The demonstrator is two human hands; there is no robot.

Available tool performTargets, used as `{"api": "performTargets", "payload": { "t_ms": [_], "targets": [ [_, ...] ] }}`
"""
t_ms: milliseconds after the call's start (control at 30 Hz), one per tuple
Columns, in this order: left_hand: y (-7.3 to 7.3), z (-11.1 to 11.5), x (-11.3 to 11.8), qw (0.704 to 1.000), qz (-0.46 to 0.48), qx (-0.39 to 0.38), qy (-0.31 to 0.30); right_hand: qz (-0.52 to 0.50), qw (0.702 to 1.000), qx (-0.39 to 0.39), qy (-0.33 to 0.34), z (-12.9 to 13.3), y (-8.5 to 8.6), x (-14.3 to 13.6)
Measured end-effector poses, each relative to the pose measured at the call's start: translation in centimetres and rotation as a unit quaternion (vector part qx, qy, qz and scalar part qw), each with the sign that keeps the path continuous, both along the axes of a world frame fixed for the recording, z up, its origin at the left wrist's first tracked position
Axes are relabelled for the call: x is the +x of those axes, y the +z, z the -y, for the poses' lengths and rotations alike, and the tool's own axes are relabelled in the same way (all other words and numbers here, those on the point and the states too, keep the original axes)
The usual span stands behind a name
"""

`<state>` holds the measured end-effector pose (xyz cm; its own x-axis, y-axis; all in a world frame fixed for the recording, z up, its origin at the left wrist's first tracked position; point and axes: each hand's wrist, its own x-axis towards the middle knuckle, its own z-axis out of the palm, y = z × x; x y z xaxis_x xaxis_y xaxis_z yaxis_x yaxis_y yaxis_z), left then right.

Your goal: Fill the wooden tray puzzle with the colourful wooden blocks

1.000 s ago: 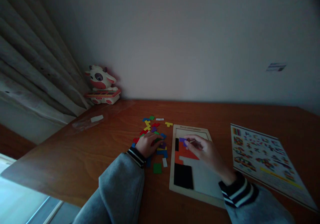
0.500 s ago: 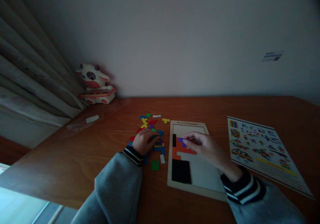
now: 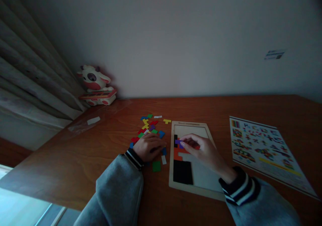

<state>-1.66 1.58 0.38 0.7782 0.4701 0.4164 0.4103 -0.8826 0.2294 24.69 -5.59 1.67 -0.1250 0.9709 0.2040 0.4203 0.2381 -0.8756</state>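
Note:
Thumb and fingertips of my right hand (image 3: 201,148) pinch a purple piece (image 3: 178,142) over the left part of a pale wooden board (image 3: 171,172). Beneath it, orange pieces (image 3: 176,155) lie in the board beside a small black piece (image 3: 175,141), with a large black block (image 3: 182,172) nearer me. My left hand (image 3: 149,146) rests palm down on the pile of coloured pieces left of the board; its fingers are bent, and what lies under them is hidden. A green square (image 3: 156,166) and a white piece (image 3: 164,160) lie just in front of that hand.
A printed pattern sheet (image 3: 269,148) lies right of the board. At the back left stands a cow toy (image 3: 97,85), with a clear plastic bag (image 3: 83,124) nearer me. A yellow piece (image 3: 167,121) sits by the board's top left corner. Curtains (image 3: 32,75) hang at left.
My right hand has shifted slightly left with the purple piece. My left hand has moved a little right and nearer me, uncovering green and white pieces behind it.

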Motion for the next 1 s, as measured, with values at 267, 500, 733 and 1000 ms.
{"api": "performTargets", "payload": {
  "t_ms": [267,500,733,1000],
  "targets": [
    [0.0,-0.1,-0.7,0.999,-0.014,0.007,0.037,0.017,1.000,0.001,0.015,0.3,0.0,-0.5],
    [-0.6,0.0,-0.2,0.999,-0.006,-0.020,0.037,0.022,0.992,-0.001,0.122,1.3,0.4,-2.3],
    [-1.1,-0.6,-0.3,0.995,0.041,-0.039,0.087,0.034,0.990,0.035,0.130,1.5,0.2,-2.8],
    [-1.1,-0.8,-0.5,0.991,0.046,-0.019,0.120,0.013,0.991,0.104,0.078,1.0,0.3,-1.9]
  ]
}}
